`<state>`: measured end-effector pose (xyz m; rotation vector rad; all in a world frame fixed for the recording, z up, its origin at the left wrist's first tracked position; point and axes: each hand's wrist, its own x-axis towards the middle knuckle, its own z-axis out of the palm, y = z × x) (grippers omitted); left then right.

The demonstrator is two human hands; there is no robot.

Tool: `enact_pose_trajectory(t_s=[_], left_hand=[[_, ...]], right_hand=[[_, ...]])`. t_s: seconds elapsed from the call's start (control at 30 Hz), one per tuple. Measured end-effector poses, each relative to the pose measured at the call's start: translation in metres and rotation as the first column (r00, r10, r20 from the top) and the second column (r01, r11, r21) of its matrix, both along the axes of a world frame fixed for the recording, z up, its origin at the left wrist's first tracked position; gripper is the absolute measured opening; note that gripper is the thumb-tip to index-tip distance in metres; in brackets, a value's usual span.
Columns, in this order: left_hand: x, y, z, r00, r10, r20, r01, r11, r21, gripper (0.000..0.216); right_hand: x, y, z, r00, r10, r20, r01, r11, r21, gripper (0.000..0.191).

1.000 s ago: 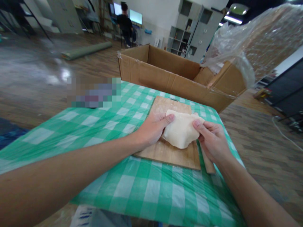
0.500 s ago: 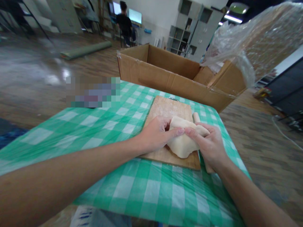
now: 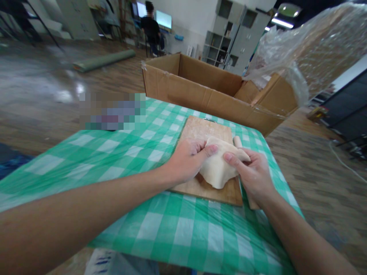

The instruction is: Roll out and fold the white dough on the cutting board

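A pale, floppy sheet of dough (image 3: 219,168) hangs between my two hands above a wooden cutting board (image 3: 197,128). My left hand (image 3: 190,158) pinches its left side, thumb on top and fingers underneath. On the other side, my right hand (image 3: 255,172) grips the dough's right edge in the same way. The fingers under the dough are partly hidden. A dusting that looks like flour lies on the board's far part. Beside the board's right edge is a wooden rolling pin (image 3: 237,142), partly covered by my right hand and wrist.
A green-and-white checked cloth (image 3: 120,160) covers the table. Beyond its far edge stands a large open cardboard box (image 3: 197,89), with plastic-wrapped material (image 3: 323,49) at its right. A blurred-out object (image 3: 114,112) sits at the far left edge. A seated person (image 3: 150,28) is in the background.
My thumbs have moved apart on the dough, the left one shifting left and up. The dough looks flatter and more spread between my hands, its lower edge slightly higher.
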<state>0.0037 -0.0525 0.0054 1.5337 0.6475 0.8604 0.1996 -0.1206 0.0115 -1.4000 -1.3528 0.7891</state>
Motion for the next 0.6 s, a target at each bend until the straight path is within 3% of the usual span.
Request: enact_pose_trajectory(t_s=[0.17, 0.37, 0.6], left_hand=[[0.0012, -0.0001, -0.0015, 0.993, -0.051, 0.105, 0.061, 0.994, -0.087, 0.041], [-0.0039, 0.0071, -0.0027, 0.998, -0.067, -0.020, 0.067, 0.997, 0.029, 0.045], [-0.0014, 0.0089, -0.0063, 0.982, -0.100, 0.157, 0.134, 0.966, -0.223, 0.043]], right_hand=[[0.0000, 0.0004, 0.0048, 1.000, -0.028, 0.000, 0.028, 0.999, 0.032, 0.031], [0.0009, 0.0013, 0.0069, 0.998, -0.060, -0.026, 0.060, 0.998, 0.021, 0.032], [0.0035, 0.0055, -0.0002, 0.991, -0.049, -0.125, 0.050, 0.999, 0.000, 0.029]])
